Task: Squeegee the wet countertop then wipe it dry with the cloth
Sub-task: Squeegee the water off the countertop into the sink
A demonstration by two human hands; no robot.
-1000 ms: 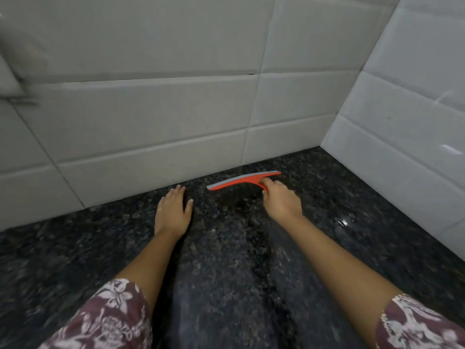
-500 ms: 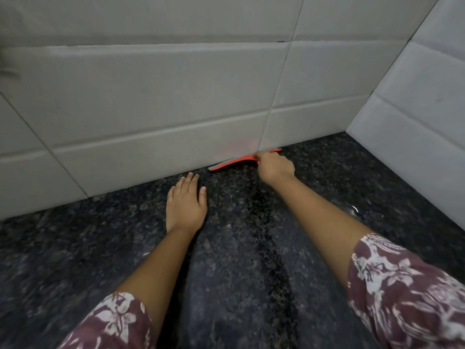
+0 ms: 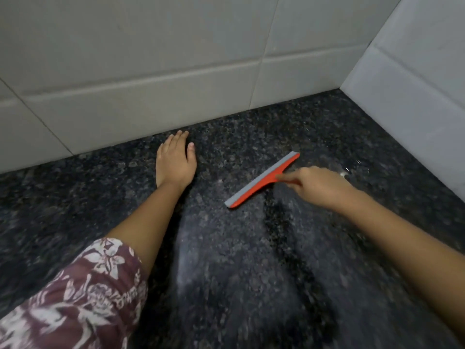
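Note:
A red squeegee with a grey rubber blade lies at a slant on the dark speckled granite countertop. My right hand grips its handle, which the hand hides, index finger stretched along it. My left hand rests flat on the counter near the back wall, fingers together, holding nothing. A dark wet streak runs from the squeegee toward me. Water drops glint at the right. No cloth is in view.
White tiled back wall meets a white tiled side wall in a corner at the far right. Counter surface stretches left and toward me. My floral sleeve covers the lower left.
My right hand has pulled the squeegee from the foot of the back wall toward me and turned it diagonal. The left hand stays planted on the counter. The view shifted.

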